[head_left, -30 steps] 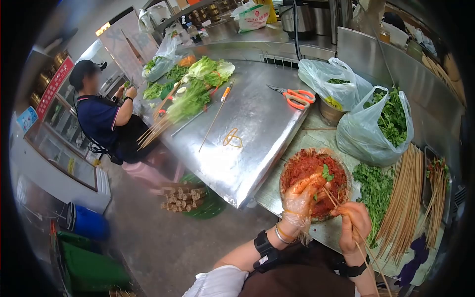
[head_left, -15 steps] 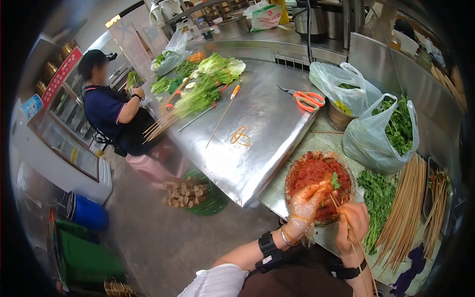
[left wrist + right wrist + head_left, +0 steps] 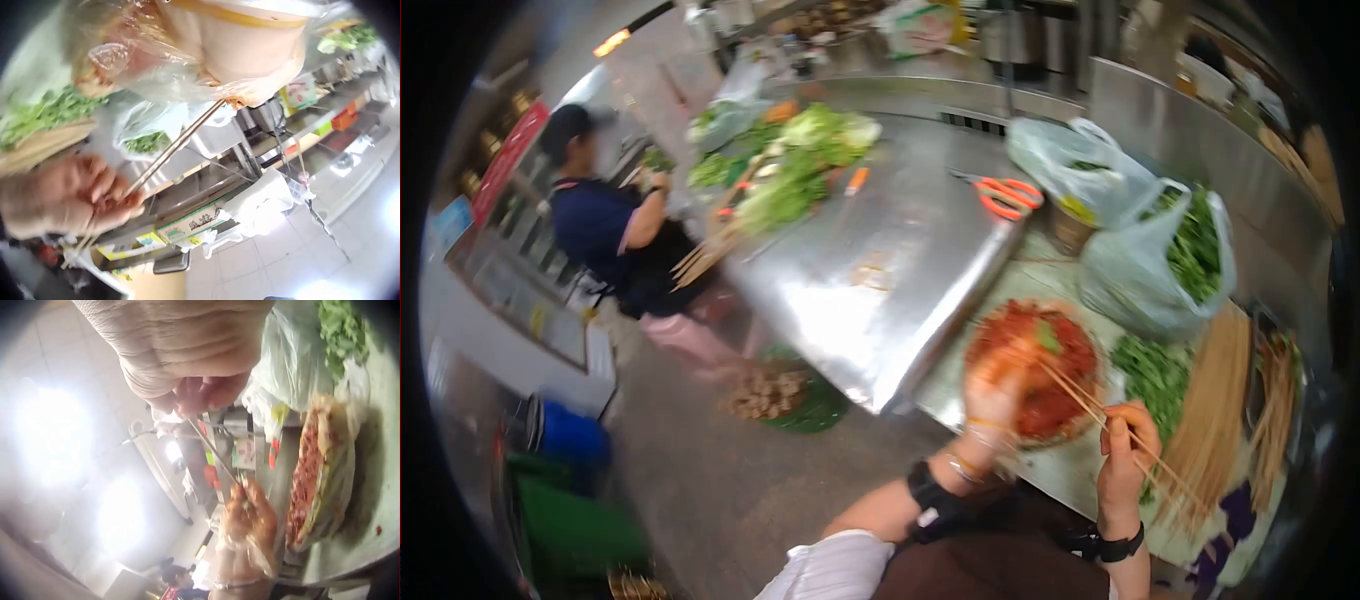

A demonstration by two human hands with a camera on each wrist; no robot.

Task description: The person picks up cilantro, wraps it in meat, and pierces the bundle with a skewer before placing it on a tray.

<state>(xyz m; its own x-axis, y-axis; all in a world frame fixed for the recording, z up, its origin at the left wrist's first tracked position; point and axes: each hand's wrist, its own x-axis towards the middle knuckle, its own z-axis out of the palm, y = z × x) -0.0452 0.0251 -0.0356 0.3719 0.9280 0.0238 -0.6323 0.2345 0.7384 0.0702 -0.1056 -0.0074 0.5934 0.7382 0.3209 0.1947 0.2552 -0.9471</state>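
My left hand (image 3: 997,385), in a clear plastic glove smeared red, is over a round bowl (image 3: 1040,303) of red-sauced chopped meat (image 3: 1082,405). Its fingers pinch a green leaf (image 3: 1048,338) at the tips of thin wooden skewers (image 3: 1080,388). Bare and to the right of the bowl, my right hand (image 3: 1128,455) grips the skewers partway along; their back ends stick out to the lower right. From the right wrist, the skewers (image 3: 215,453) run straight into the gloved fingers (image 3: 240,500). Whatever else lies inside that glove's grasp is hidden.
Chopped greens (image 3: 1155,375), a bundle of bare skewers (image 3: 1205,420) and plastic bags of greens (image 3: 1145,275) lie to the right. Orange-handled scissors (image 3: 1008,197) and lettuce (image 3: 800,165) are on the steel table (image 3: 880,290). Another person (image 3: 615,220) works at the left.
My right hand has drawn back from the bowl, so more of the skewers shows between the hands. Their back ends have swung up and rightward. The head view is more blurred.
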